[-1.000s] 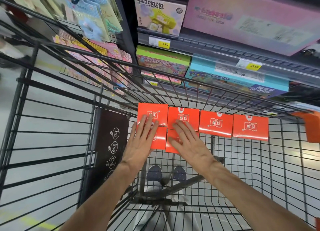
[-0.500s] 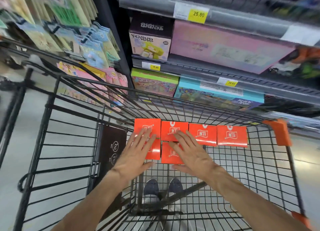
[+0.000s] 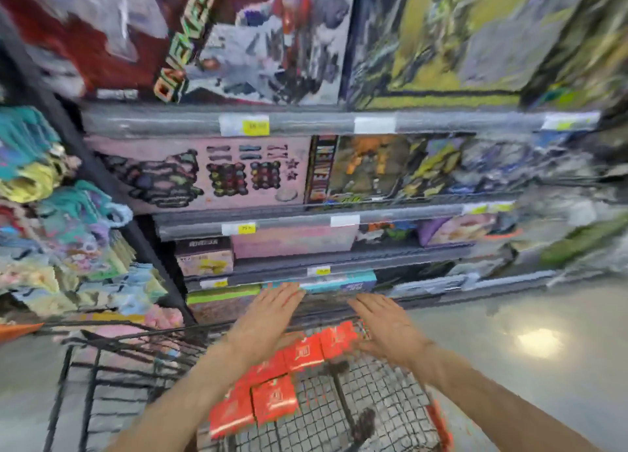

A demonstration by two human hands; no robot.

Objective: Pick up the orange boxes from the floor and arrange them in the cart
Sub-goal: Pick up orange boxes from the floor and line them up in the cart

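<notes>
Head view, heavily blurred: we see the fingers [image 3: 285, 293] of our left hand [image 3: 268, 319] stretched out straight and loosely spread, holding nothing, and the fingers [image 3: 365, 304] of our right hand [image 3: 387, 329] spread wide the same way, palm down and empty. Both hands hover in the lower middle of the frame, above the far edge of the cart [image 3: 85, 377].

Directly below and toward the bottom edge of the frame lie the orange boxes [image 3: 273, 399], flat on the cart's wire bottom. Their row runs on a slant from lower left up to the right, ending between the two hands; the left hand looks a little nearer the bulk of them. We see no boxes on the grey floor [image 3: 509, 383] at lower right, so the next pick, we judge, lies out of view.

Against the frames half a second and a second earlier, the hands have lifted off the boxes they were pressing, and our gaze has swung upward: toy shelves [image 3: 306, 210] now fill the upper frame.
</notes>
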